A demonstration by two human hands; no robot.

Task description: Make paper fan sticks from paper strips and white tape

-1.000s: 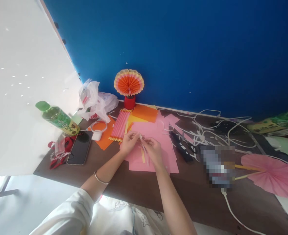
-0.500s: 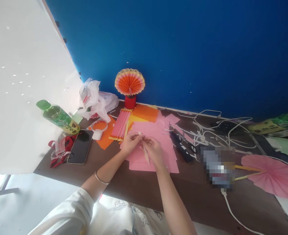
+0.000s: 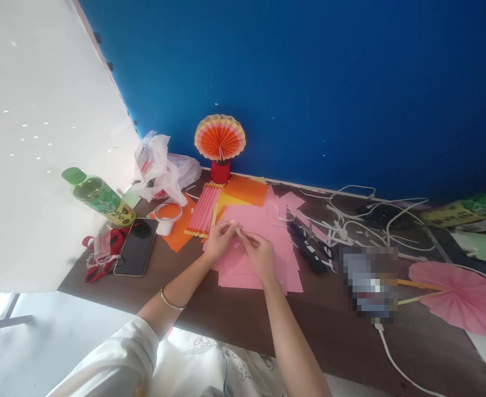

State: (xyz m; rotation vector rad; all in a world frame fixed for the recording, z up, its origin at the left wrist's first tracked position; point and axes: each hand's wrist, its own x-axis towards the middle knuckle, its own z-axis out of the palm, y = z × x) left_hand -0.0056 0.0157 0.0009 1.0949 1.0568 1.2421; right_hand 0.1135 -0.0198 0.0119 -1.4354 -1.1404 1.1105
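Note:
My left hand (image 3: 220,241) and my right hand (image 3: 258,251) meet over a stack of pink paper sheets (image 3: 251,274), fingers pinched together. Between the fingertips shows a small whitish strip (image 3: 238,230), most of it hidden; its exact kind is unclear. Beside my left hand, a yellow strip or stick (image 3: 214,214) lies next to pink pleated paper (image 3: 206,207) with yellow-orange edges. Farther back a round folded paper fan (image 3: 220,138), orange, pink and yellow, stands upright on a red container (image 3: 220,172).
To the left are a green-capped bottle (image 3: 102,198), a phone (image 3: 136,248), plastic bags (image 3: 160,165) and red-handled scissors (image 3: 98,270). Orange sheets (image 3: 249,190) lie behind the pink stack. White cables (image 3: 344,226), a black tool (image 3: 307,248) and a pink paper fan (image 3: 462,298) are on the right.
The pale strip that hung down below my fingers is no longer seen hanging there. My right fingertips have shifted slightly up and left, closer to the left ones.

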